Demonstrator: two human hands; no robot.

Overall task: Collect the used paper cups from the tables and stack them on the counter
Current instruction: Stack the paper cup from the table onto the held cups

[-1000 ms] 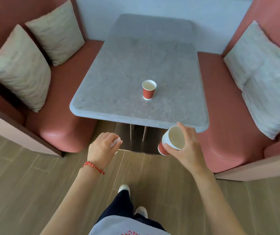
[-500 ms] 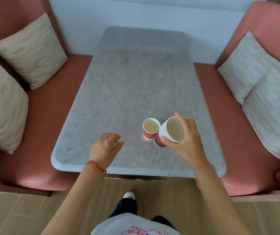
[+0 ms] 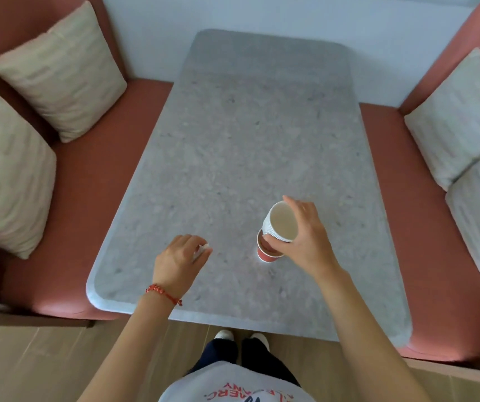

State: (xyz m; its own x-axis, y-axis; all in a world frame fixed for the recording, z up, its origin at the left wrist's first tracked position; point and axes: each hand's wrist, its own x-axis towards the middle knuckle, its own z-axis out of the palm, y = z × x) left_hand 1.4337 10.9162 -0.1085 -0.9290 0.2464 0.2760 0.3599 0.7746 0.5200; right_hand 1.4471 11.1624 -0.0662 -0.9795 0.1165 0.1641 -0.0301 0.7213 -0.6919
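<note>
My right hand grips a stack of paper cups, white rims showing, tilted with its mouth towards me. The stack's bottom end sits in or just over the mouth of a single red paper cup standing on the grey stone table. Most of that red cup is hidden by the stack and my fingers. My left hand hovers over the table's near left part, fingers curled around a small white thing that I cannot identify.
Red padded benches run along both sides of the table, with cream cushions on the left and pale cushions on the right. A pale wall closes the far end. Wooden floor and my shoes are below the table's near edge.
I have stepped closer to the table. My right hand has carried the stack forward and down over the single red cup. My left hand has come over the table, still curled.
</note>
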